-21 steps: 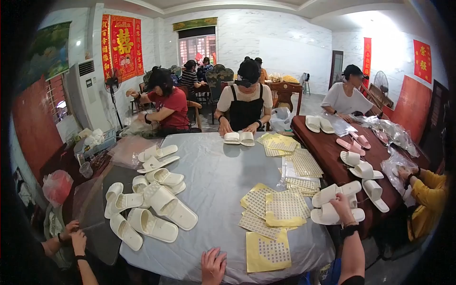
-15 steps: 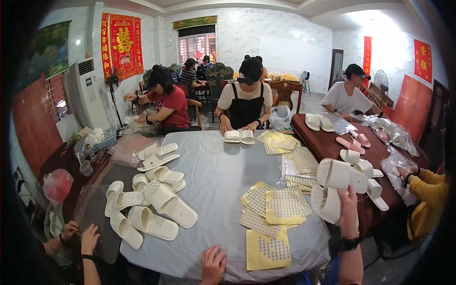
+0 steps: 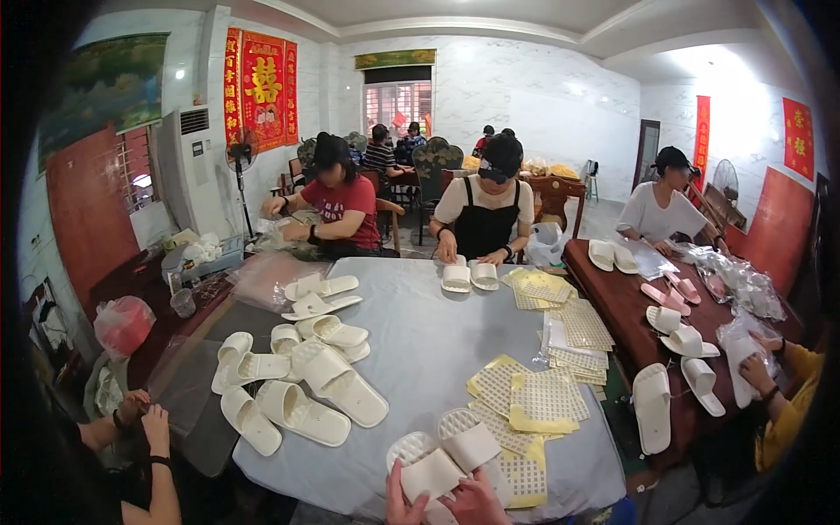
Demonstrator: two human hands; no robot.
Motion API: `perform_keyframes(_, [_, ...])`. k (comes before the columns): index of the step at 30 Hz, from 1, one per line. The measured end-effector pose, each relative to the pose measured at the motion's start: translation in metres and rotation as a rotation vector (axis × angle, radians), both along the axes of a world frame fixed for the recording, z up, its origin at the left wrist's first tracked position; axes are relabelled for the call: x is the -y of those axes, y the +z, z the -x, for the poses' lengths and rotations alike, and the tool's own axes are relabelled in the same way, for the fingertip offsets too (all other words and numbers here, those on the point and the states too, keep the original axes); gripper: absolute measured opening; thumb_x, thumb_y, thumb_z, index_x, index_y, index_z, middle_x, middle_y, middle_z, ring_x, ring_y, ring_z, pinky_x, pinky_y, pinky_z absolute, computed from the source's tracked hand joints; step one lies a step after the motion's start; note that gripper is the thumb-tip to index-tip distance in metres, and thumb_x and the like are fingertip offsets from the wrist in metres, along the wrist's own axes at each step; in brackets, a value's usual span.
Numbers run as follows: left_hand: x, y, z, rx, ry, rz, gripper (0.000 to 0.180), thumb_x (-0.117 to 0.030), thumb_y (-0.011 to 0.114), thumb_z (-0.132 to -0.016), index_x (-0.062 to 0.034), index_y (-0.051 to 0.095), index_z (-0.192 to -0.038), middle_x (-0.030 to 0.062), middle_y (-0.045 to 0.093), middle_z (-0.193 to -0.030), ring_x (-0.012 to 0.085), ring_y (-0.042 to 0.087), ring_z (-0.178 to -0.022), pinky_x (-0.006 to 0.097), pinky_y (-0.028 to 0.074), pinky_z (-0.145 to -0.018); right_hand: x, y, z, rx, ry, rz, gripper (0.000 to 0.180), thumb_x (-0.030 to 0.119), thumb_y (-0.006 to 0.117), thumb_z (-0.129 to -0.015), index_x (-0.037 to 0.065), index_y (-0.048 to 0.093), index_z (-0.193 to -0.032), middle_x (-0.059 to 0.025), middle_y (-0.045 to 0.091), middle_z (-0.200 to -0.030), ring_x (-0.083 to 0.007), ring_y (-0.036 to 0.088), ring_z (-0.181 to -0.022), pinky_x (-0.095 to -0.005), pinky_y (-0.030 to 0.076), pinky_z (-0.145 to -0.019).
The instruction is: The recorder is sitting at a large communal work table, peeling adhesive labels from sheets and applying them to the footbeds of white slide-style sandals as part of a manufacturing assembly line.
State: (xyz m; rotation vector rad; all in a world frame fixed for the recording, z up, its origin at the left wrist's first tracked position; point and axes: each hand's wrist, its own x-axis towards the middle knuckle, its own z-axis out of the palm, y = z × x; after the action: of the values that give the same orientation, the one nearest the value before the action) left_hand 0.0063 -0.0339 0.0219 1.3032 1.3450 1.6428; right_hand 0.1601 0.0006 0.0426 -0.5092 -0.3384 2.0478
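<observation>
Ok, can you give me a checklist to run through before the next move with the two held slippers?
1. Left grip on the left slipper: ok, thumb along its side.
2. Right grip secure on the right slipper: cannot tell, contact partly hidden.
3. Held slippers side by side, textured insoles up: ok.
4. Undersides checked: cannot tell, they face away from the camera.
5. Front sticker sheet fully in view: not ok, partly covered.
6. Loose slippers apart from the held ones: ok, off to the left.
</observation>
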Motion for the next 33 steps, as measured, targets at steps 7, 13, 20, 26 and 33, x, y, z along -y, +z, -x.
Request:
perform_keyframes(7, [-0.048, 0.014, 0.038, -0.178, 0.114, 0.078, 0.063, -0.015, 0.056, -0.099, 0.0012, 0.029, -0.153, 0.024, 0.029, -0.16, 0.0406, 0.029, -0.147, 0.044, 0.023, -0.121, -0.015, 0.044, 0.013, 0.321, 0.165, -0.068, 0.059, 0.01, 0.053, -0.1, 0.012, 0.028, -0.153, -0.0151, 0.058, -0.131, -0.0286, 0.062, -0.118, -0.0419, 0.051, -0.099])
perform_keyframes(13, [-0.054, 0.011, 0.042, -0.333, 0.203, 0.039, 0.045, -0.011, 0.051, -0.099, 0.0015, 0.048, -0.142, 0.0232, 0.04, -0.153, 0.0393, 0.041, -0.14, 0.044, 0.031, -0.117, -0.026, 0.03, -0.042, 0.828, -0.014, -0.303, 0.017, 0.012, 0.056, -0.102, 0.004, 0.06, -0.116, -0.0084, 0.071, -0.092, -0.0137, 0.068, -0.078, -0.0249, 0.054, -0.065])
perform_keyframes(20, [-0.058, 0.01, 0.044, -0.413, 0.193, 0.015, 0.036, -0.011, 0.049, -0.1, 0.0003, 0.057, -0.134, 0.0199, 0.05, -0.145, 0.0369, 0.045, -0.137, 0.044, 0.034, -0.115, -0.01, 0.011, -0.041, 1.186, -0.075, -0.553, 0.013, 0.007, 0.062, -0.098, 0.003, 0.067, -0.109, -0.006, 0.068, -0.084, -0.0116, 0.065, -0.071, -0.0259, 0.052, -0.066])
perform_keyframes(26, [-0.055, 0.011, 0.04, -0.436, 0.197, 0.005, 0.036, -0.013, 0.048, -0.102, -0.0001, 0.058, -0.133, 0.0199, 0.051, -0.143, 0.0375, 0.045, -0.136, 0.045, 0.035, -0.114, 0.005, 0.018, -0.031, 1.51, -0.152, -1.398, 0.025, 0.001, 0.068, -0.084, 0.005, 0.067, -0.109, -0.01, 0.067, -0.091, -0.0255, 0.067, -0.081, -0.0338, 0.055, -0.07])
perform_keyframes(33, [-0.055, 0.01, 0.043, -0.447, 0.203, 0.006, 0.036, -0.015, 0.048, -0.102, 0.0001, 0.057, -0.133, 0.0201, 0.052, -0.143, 0.0376, 0.046, -0.135, 0.045, 0.035, -0.114, 0.016, 0.013, -0.001, 1.431, 0.031, -1.594, 0.033, 0.005, 0.069, -0.08, 0.004, 0.064, -0.113, -0.0081, 0.064, -0.099, -0.0261, 0.064, -0.087, -0.0348, 0.054, -0.074])
